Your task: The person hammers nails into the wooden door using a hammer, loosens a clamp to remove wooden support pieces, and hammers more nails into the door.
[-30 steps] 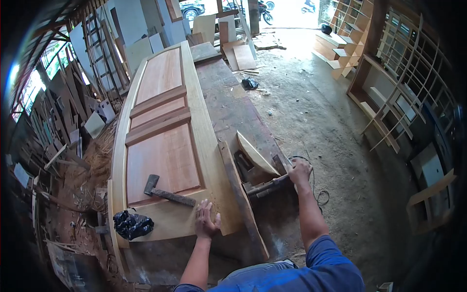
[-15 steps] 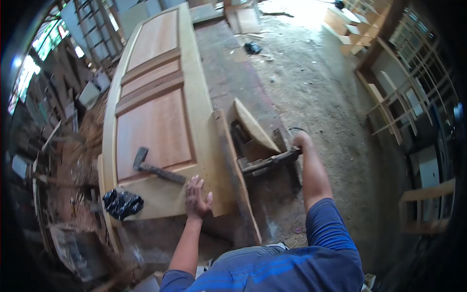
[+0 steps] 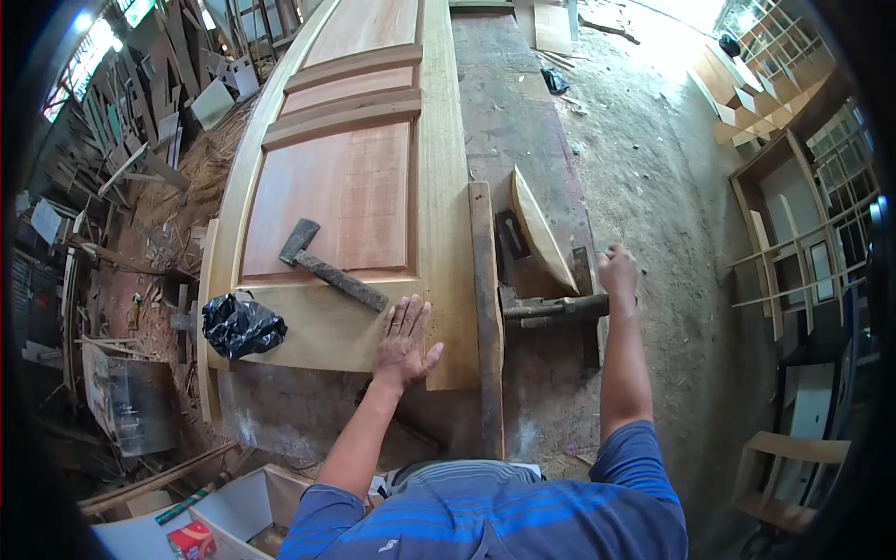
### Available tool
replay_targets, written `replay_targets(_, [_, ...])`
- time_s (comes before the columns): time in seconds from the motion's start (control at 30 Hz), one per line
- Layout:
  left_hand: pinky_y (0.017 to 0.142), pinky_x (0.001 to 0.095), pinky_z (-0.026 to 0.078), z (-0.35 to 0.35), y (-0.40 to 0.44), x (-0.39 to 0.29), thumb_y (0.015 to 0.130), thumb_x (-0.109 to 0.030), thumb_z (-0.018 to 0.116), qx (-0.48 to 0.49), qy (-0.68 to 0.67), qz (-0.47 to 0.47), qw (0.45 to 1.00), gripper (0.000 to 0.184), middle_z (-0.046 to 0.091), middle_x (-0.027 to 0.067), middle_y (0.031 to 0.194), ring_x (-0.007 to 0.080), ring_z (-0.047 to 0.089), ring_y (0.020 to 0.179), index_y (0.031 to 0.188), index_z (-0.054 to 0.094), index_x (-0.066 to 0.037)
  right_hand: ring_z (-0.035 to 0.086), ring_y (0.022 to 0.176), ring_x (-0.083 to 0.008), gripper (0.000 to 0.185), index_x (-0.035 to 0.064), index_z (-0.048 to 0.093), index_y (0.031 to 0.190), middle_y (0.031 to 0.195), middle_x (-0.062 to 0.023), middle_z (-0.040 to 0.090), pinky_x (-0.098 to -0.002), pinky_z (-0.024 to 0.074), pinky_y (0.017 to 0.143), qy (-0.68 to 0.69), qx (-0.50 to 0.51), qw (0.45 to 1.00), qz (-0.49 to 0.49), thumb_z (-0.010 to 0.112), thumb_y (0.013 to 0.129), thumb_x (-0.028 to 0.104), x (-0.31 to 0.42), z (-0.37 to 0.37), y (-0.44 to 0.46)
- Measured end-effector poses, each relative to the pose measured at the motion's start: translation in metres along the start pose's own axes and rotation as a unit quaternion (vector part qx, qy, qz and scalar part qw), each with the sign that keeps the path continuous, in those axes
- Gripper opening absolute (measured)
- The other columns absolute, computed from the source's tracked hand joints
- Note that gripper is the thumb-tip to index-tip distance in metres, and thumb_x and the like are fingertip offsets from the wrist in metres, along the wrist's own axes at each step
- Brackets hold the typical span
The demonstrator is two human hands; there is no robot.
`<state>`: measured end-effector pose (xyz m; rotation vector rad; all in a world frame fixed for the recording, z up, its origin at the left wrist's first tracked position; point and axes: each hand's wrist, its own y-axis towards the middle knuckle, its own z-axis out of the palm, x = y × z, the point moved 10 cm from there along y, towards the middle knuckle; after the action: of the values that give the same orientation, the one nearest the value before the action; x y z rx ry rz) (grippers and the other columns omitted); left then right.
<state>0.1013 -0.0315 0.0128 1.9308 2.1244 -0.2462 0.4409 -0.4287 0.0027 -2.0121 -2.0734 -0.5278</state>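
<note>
A wooden panelled door point(image 3: 439, 168) lies on a dark workbench point(image 3: 509, 112). My left hand point(image 3: 404, 345) rests flat on the door's near end, fingers spread. Just left of it lies a hammer point(image 3: 333, 273), its head on the reddish panel. A black plastic bag point(image 3: 242, 325) sits at the near left corner. At the bench's right edge my right hand point(image 3: 618, 271) is closed by the outer end of a metal clamp point(image 3: 551, 307); what its fingers grip is too small to tell. A wooden strip point(image 3: 486, 308) stands between door and clamp, and a curved wood piece point(image 3: 543, 233) lies behind the clamp.
Scrap boards point(image 3: 131, 140) lean at the left, above shavings on the floor. An open box point(image 3: 238, 504) with a red packet is at the bottom left. Wooden frames point(image 3: 793, 224) and a small stool-like frame point(image 3: 793, 457) stand on the right.
The camera view has shifted, moving the door and clamp in the picture. My left hand stays flat on the door. My right hand has changed its pose at the clamp's end.
</note>
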Motion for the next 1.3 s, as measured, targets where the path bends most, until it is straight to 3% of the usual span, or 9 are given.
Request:
replay_targets(0.13, [0.138, 0.0534, 0.016, -0.005, 0.0, -0.003, 0.098, -0.056, 0.059, -0.02, -0.008, -0.002, 1.0, 0.088, 0.034, 0.0203, 0.177, 0.0376, 0.026, 0.166, 0.17, 0.039, -0.009, 0.078, 0.097, -0.0386, 0.024, 0.0062, 0.082, 0.109, 0.101, -0.0188, 0.081, -0.0464, 0.0605, 0.087, 0.157, 0.009, 0.965, -0.209, 0.08, 0.094, 0.024, 0.129, 0.022, -0.007])
replay_targets(0.4, [0.136, 0.057, 0.023, -0.013, 0.007, -0.004, 0.093, -0.053, 0.065, -0.041, -0.034, -0.013, 0.998, 0.086, 0.043, 0.021, 0.171, 0.0408, 0.034, 0.161, 0.164, 0.047, -0.008, 0.08, 0.099, -0.0324, 0.023, 0.0115, 0.087, 0.107, 0.106, -0.0159, 0.083, -0.0427, 0.0626, 0.089, 0.182, 0.139, 0.965, -0.13, 0.083, 0.09, 0.026, 0.269, 0.159, 0.126])
replay_targets(0.5, [0.136, 0.0556, 0.024, -0.018, 0.011, -0.004, 0.093, -0.051, 0.07, -0.023, -0.039, -0.027, 0.999, 0.085, 0.043, 0.0187, 0.171, 0.0378, 0.034, 0.162, 0.164, 0.048, -0.012, 0.081, 0.102, -0.0302, 0.026, 0.0112, 0.088, 0.106, 0.106, -0.0163, 0.084, -0.0417, 0.0641, 0.089, 0.095, 0.308, 0.942, -0.095, 0.087, 0.085, 0.026, 0.303, 0.204, 0.15])
replay_targets(0.63, [0.135, 0.0547, 0.026, -0.019, 0.015, 0.0, 0.092, -0.05, 0.072, -0.027, -0.047, -0.038, 0.998, 0.083, 0.045, 0.017, 0.17, 0.0363, 0.036, 0.161, 0.163, 0.051, -0.014, 0.078, 0.115, -0.0369, 0.023, 0.0027, 0.086, 0.101, 0.116, -0.0225, 0.081, -0.0459, 0.0634, 0.097, -0.008, 0.19, 0.973, -0.132, 0.081, 0.079, 0.01, 0.326, 0.243, 0.179])
replay_targets(0.73, [0.135, 0.0547, 0.027, -0.019, 0.014, -0.001, 0.091, -0.05, 0.072, -0.023, -0.052, -0.042, 0.997, 0.083, 0.046, 0.0169, 0.169, 0.0367, 0.038, 0.16, 0.162, 0.051, -0.014, 0.076, 0.119, -0.0398, 0.022, 0.0008, 0.086, 0.1, 0.121, -0.025, 0.079, -0.0475, 0.0622, 0.1, -0.009, 0.22, 0.967, -0.127, 0.074, 0.082, 0.005, 0.327, 0.251, 0.178])
replay_targets(0.97, [0.135, 0.0545, 0.026, -0.02, 0.014, -0.002, 0.091, -0.052, 0.071, -0.026, -0.044, -0.041, 0.998, 0.083, 0.046, 0.0173, 0.168, 0.0369, 0.037, 0.16, 0.162, 0.052, -0.013, 0.077, 0.113, -0.0389, 0.046, -0.0002, 0.086, 0.101, 0.116, -0.0245, 0.08, -0.0459, 0.0616, 0.1, 0.014, 0.242, 0.963, -0.121, 0.088, 0.077, 0.039, 0.32, 0.207, 0.157])
replay_targets(1.17, [0.135, 0.0562, 0.025, -0.018, 0.011, -0.002, 0.092, -0.053, 0.072, -0.033, -0.049, -0.034, 0.998, 0.085, 0.043, 0.0181, 0.17, 0.0387, 0.036, 0.161, 0.163, 0.049, -0.013, 0.08, 0.101, -0.0347, 0.039, 0.0057, 0.087, 0.101, 0.102, -0.0217, 0.082, -0.0447, 0.063, 0.092, 0.032, 0.241, 0.956, -0.165, 0.085, 0.076, 0.036, 0.312, 0.187, 0.15])
replay_targets(1.27, [0.135, 0.0557, 0.025, -0.02, 0.01, -0.001, 0.092, -0.054, 0.072, -0.031, -0.057, -0.038, 0.997, 0.085, 0.042, 0.0174, 0.172, 0.0378, 0.035, 0.162, 0.163, 0.049, -0.013, 0.079, 0.106, -0.0364, 0.032, 0.0081, 0.087, 0.099, 0.108, -0.0212, 0.082, -0.0454, 0.0629, 0.096, 0.067, 0.254, 0.955, -0.138, 0.085, 0.078, 0.031, 0.304, 0.174, 0.141])
replay_targets(1.3, [0.135, 0.0555, 0.026, -0.019, 0.008, -0.001, 0.093, -0.054, 0.071, -0.034, -0.06, -0.035, 0.997, 0.085, 0.042, 0.0171, 0.172, 0.0374, 0.035, 0.162, 0.164, 0.049, -0.014, 0.08, 0.103, -0.0352, 0.027, 0.0086, 0.087, 0.098, 0.105, -0.0198, 0.083, -0.0445, 0.0631, 0.094, 0.063, 0.211, 0.964, -0.153, 0.083, 0.08, 0.029, 0.303, 0.168, 0.141])
